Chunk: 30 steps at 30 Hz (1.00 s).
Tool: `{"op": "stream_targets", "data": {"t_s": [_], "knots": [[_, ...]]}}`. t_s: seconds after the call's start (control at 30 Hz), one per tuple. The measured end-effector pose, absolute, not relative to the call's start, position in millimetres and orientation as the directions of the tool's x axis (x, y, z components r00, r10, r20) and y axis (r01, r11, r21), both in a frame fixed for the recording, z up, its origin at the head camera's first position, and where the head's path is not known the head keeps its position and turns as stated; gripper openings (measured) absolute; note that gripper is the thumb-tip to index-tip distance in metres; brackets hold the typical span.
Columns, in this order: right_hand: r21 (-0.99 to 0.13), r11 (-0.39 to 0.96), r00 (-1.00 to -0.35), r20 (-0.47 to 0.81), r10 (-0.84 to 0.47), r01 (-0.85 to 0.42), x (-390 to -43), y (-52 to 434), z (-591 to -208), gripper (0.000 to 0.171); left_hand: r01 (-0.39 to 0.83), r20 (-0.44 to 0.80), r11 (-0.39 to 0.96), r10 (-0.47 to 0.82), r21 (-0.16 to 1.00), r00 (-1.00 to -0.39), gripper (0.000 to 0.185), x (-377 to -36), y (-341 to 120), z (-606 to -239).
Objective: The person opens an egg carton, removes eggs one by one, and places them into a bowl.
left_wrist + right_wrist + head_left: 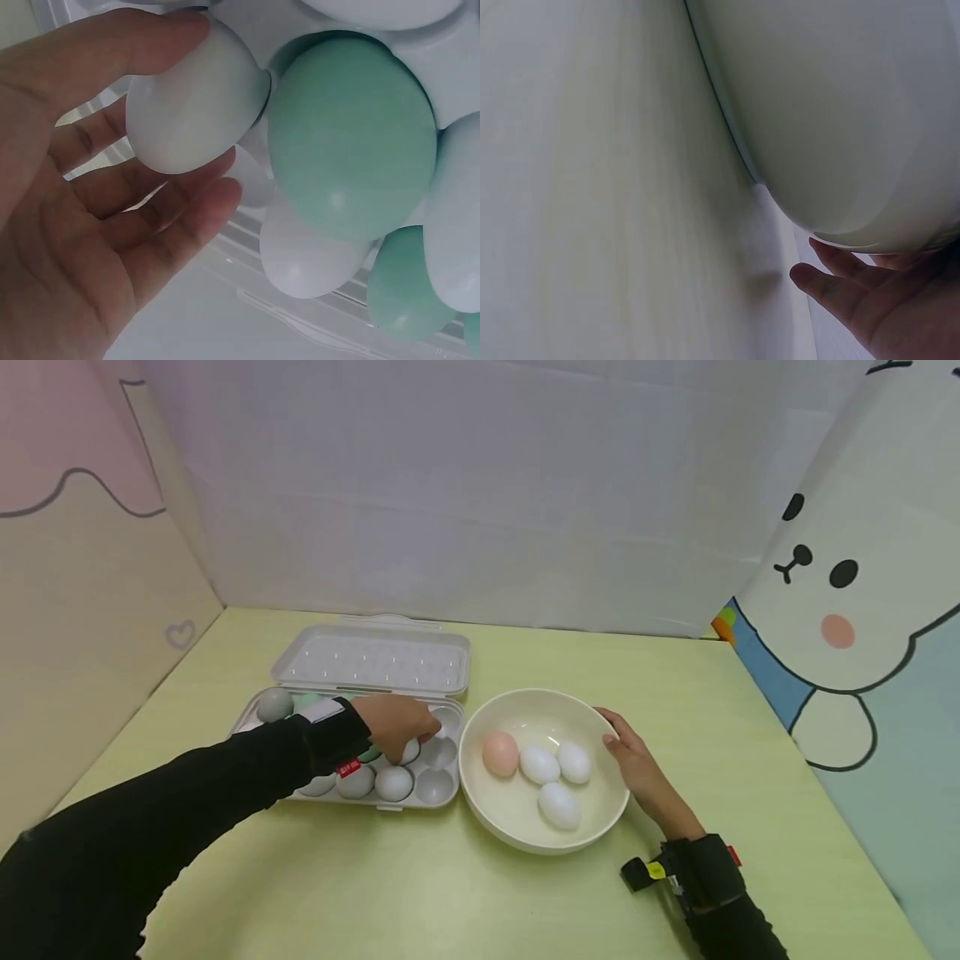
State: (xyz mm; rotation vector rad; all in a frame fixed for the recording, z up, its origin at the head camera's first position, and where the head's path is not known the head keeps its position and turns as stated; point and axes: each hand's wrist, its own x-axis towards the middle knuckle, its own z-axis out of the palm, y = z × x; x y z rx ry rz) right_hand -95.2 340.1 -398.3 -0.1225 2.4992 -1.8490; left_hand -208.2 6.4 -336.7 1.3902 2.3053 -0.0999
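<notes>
My left hand (397, 724) is over the right part of an egg tray (437, 787). Its thumb and fingers curl round a white egg (191, 101), which sits beside a green egg (349, 139) in the left wrist view. My right hand (636, 766) holds the right side of a cream bowl (517, 818), thumb at the rim and fingers (832, 296) against the outer wall. Inside the bowl lie a pink egg (500, 754) and three white eggs (558, 806).
The tray's clear lid (375, 660) lies folded back behind it. Several white and green eggs fill the tray's left part, partly hidden by the left sleeve (187, 810); bare cups show at its right end. A white wall (480, 502) stands behind the table (420, 893).
</notes>
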Motion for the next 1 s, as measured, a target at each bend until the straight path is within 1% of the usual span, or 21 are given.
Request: {"op": "stream_targets", "data": {"t_s": [0.1,0.27,0.37,0.47,0.57,0.7,0.77,0.87,1.0], "knots": [[-0.957,0.285,-0.996,0.025,-0.09,-0.05,-95.3,339.6,-397.6,0.043,0.851,-0.409,0.501,0.817,0.157,-0.406,0.029,-205.8,6.0,-335.2],[-0.959,0.282,-0.996,0.017,-0.089,-0.042,-96.0,339.9,-400.5,0.043,0.859,-0.405,0.49,0.823,0.15,-0.399,0.031,-205.9,4.3,-337.3],[-0.959,0.279,-0.996,0.019,-0.09,-0.043,-96.2,340.3,-402.2,0.043,0.873,-0.373,0.467,0.842,0.141,-0.39,0.035,-206.2,2.9,-332.9],[-0.961,0.274,-0.996,0.018,-0.088,-0.041,-96.1,340.7,-402.5,0.043,0.888,-0.315,0.444,0.865,0.119,-0.391,0.035,-206.5,3.3,-324.1],[-0.961,0.276,-0.996,0.016,-0.082,-0.038,-95.9,341.2,-402.6,0.043,0.909,-0.216,0.407,0.899,0.091,-0.381,0.034,-206.0,5.8,-312.4],[-0.959,0.28,-0.996,0.019,-0.082,-0.041,-95.9,341.7,-402.6,0.043,0.944,-0.057,0.323,0.946,0.064,-0.32,0.036,-203.1,13.1,-296.5],[-0.958,0.282,-0.996,0.019,-0.083,-0.042,-95.7,341.7,-402.0,0.043,0.957,-0.008,0.281,0.96,0.067,-0.281,0.037,-199.8,19.4,-290.0],[-0.958,0.282,-0.996,0.02,-0.084,-0.043,-95.5,341.4,-400.7,0.043,0.972,0.015,0.218,0.975,0.089,-0.22,0.034,-191.8,31.3,-283.3],[-0.958,0.283,-0.996,0.017,-0.083,-0.04,-95.5,340.7,-398.9,0.043,0.982,-0.007,0.145,0.989,0.12,-0.145,0.031,-178.9,49.7,-282.8]]}}
